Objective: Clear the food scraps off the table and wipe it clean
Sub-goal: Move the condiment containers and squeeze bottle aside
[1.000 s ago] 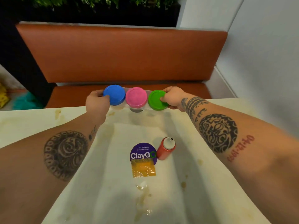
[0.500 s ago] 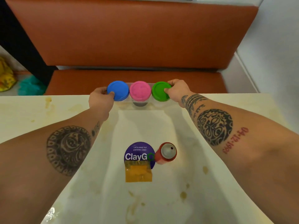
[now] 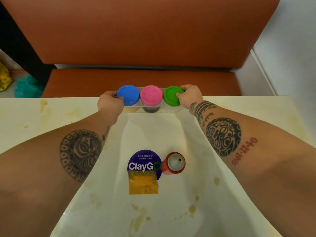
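Head view: left hand (image 3: 109, 104) and right hand (image 3: 190, 97) each grip one end of the clear jar rack (image 3: 164, 108) at the table's (image 3: 34, 127) 12 o'clock edge. Fingers are curled tight: left thumb against blue lid (image 3: 128, 97), right thumb on green lid (image 3: 171, 95), pink lid (image 3: 150, 95) between. Brown sauce stains (image 3: 192, 208) sit well toward 6 o'clock of the hands, beyond red bottle (image 3: 173, 164) and orange sachet (image 3: 143, 184).

The cream desk (image 3: 25, 120) spans the lower frame, its top blotched with yellow-brown stains (image 3: 192, 208): smears at upper left, spots and drips at lower centre and lower right. At its far edge, top centre, is a clear rack (image 3: 151, 98) of blue-, pink- and green-lidded jars, the left hand (image 3: 109, 104) and right hand (image 3: 190, 96) gripping its ends.
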Action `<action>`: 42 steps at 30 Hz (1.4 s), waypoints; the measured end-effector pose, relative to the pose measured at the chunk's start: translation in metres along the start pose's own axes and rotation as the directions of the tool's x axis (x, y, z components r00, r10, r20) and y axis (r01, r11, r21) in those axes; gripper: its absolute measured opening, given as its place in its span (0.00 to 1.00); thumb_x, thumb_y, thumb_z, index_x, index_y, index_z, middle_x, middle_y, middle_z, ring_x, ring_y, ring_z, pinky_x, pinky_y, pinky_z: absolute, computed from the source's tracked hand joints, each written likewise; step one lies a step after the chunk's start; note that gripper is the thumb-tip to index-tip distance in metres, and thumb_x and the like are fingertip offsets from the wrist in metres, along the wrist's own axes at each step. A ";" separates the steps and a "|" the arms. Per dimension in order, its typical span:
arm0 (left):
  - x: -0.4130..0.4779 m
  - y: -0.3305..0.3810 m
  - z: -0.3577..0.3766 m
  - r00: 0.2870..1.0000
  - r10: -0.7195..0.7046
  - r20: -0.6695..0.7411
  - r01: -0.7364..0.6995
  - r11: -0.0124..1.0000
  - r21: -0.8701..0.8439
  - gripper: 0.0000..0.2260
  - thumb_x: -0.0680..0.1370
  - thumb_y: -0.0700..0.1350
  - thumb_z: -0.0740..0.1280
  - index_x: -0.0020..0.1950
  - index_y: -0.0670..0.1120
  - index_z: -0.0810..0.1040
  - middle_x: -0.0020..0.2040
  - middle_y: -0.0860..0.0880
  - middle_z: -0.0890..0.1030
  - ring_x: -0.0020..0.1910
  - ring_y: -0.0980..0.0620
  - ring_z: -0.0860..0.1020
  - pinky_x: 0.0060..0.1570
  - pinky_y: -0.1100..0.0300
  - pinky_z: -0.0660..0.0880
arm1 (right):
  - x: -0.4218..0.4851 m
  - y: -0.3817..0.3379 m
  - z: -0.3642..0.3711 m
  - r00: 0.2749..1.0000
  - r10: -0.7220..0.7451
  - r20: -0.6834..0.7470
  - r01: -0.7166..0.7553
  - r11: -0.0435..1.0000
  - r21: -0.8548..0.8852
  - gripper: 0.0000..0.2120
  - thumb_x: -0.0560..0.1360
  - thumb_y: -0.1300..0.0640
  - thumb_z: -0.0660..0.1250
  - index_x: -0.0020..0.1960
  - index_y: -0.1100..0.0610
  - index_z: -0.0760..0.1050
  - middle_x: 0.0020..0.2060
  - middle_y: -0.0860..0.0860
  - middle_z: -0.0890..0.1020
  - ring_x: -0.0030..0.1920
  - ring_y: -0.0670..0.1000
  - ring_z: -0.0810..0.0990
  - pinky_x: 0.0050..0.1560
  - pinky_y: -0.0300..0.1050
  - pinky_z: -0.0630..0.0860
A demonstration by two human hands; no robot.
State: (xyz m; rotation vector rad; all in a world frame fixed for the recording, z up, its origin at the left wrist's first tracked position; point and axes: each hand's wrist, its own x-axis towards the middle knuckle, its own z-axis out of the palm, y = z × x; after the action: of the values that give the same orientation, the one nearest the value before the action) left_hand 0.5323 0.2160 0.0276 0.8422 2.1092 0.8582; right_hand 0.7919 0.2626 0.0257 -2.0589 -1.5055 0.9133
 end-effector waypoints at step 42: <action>-0.185 -0.060 -0.023 0.604 0.310 0.735 -0.404 0.913 -0.053 0.30 0.74 0.47 0.78 0.73 0.60 0.73 0.62 0.61 0.79 0.66 0.56 0.75 0.62 0.59 0.71 | -0.245 0.051 -0.001 0.956 -0.140 0.259 0.115 0.987 0.108 0.33 0.66 0.57 0.82 0.68 0.47 0.74 0.56 0.44 0.82 0.53 0.46 0.81 0.54 0.41 0.77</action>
State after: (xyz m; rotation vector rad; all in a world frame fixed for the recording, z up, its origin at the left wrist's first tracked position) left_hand 0.5973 0.0341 0.0596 1.4323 1.2848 0.4456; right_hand 0.7786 0.0148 0.0544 -1.8064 -1.6762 1.2217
